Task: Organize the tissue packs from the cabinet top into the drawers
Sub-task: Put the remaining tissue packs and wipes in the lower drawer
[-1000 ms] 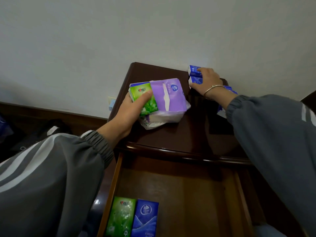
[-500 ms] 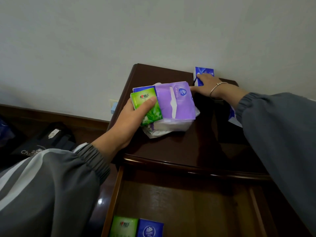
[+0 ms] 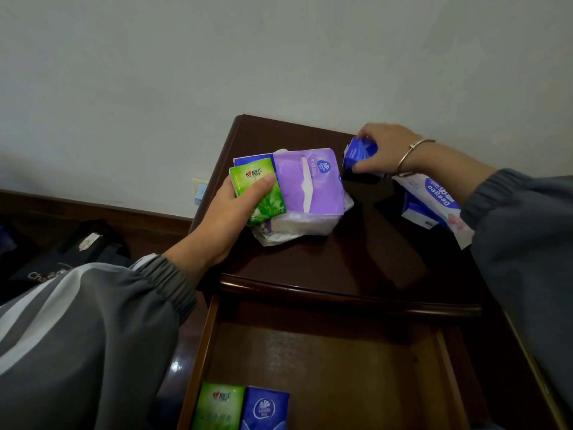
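At mid-frame the left hand [image 3: 231, 209] gripped a green pack [image 3: 259, 193] on the cabinet top [image 3: 356, 259]; at upper right the right hand [image 3: 383, 148] clasped a blue pack [image 3: 359, 152]. Both packs looked light, soft and slick-wrapped, best pinched across their flat faces. The drawer [image 3: 325, 361] below stood open.

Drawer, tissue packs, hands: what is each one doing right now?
Drawer: pulled open.
Green pack: gripped by left hand, over the cabinet top.
Small blue pack: gripped by right hand.
Purple pack: lying on the cabinet top.
Green and blue packs in drawer: lying flat, side by side.
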